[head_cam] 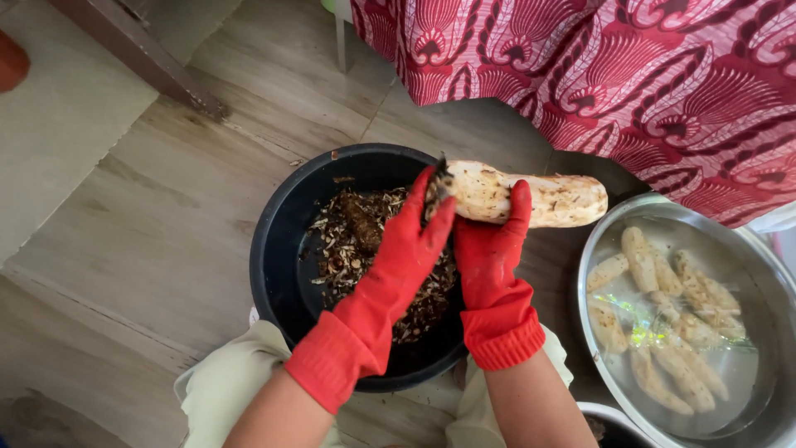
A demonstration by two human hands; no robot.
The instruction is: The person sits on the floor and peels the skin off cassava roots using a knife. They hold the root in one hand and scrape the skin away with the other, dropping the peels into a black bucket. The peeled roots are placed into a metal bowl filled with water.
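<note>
we grip pale root (539, 199) with right hand (489, 249) closed round it, at 12 o'clock above black bowl (278, 257) of peelings. left hand (410, 249) closed at dark end, blade unclear. scrape away, keep scraps over bowl; peeled roots in metal basin (767, 274) at 3 o'clock.

Down on the floor (166, 216), grey wood-look planks run across the scene. A black round basin (278, 257) sits on it at the centre, full of brown peelings. To the right, touching nothing, a shiny metal bowl (775, 290) rests on the boards, holding water and pale peeled roots. Far left, a beige mat (58, 124) lies flat.
</note>
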